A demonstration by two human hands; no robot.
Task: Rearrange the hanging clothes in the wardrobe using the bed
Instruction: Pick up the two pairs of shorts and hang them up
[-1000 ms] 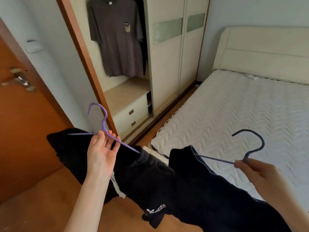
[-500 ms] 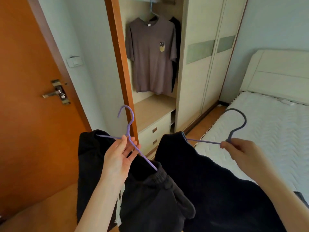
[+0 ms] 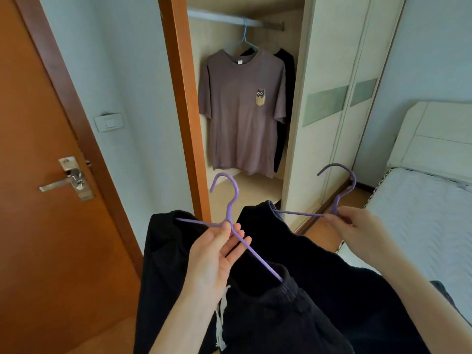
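Observation:
My left hand (image 3: 213, 254) grips a purple hanger (image 3: 231, 213) at its neck; black drawstring trousers (image 3: 255, 315) hang from it. My right hand (image 3: 357, 231) holds a second purple hanger (image 3: 342, 190) carrying a black garment (image 3: 319, 272). Both are raised in front of the open wardrobe. Inside, a grey-purple T-shirt (image 3: 242, 111) with an owl pocket print hangs from the rail (image 3: 224, 19) on a light blue hanger, with a dark garment (image 3: 287, 80) behind it. The bed (image 3: 419, 226) lies at the right.
An orange wooden door (image 3: 38, 175) with a metal handle (image 3: 69, 180) stands open at the left, its frame (image 3: 181, 98) beside the wardrobe opening. A light switch (image 3: 109, 122) is on the wall. Cream sliding wardrobe doors (image 3: 332, 98) run toward the headboard (image 3: 434, 139).
My view has swung up and left from the bed toward the wardrobe. Both hands have lifted the hangers with their black clothes higher and nearer the opening.

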